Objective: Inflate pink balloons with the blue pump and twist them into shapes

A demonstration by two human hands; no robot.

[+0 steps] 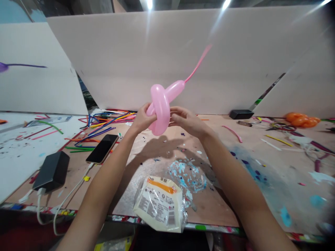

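Note:
A pink modelling balloon point(162, 111), bent into a loop with a short inflated end and a thin uninflated tail, is held up above the table. My left hand point(144, 120) pinches its lower left side, with the thumb across the front. My right hand point(187, 120) is at the loop's right edge, fingers loosely curved and apart. Its fingertips come right up to the balloon; whether they press on it is hard to tell.
A plastic packet point(159, 204) lies at the table's front edge. To the left are a phone point(102, 149) on a cable, a dark box point(52, 170) and loose uninflated balloons point(104, 122). An orange twisted balloon point(302, 119) and a black box point(241, 114) sit right. White panels point(196, 62) stand behind.

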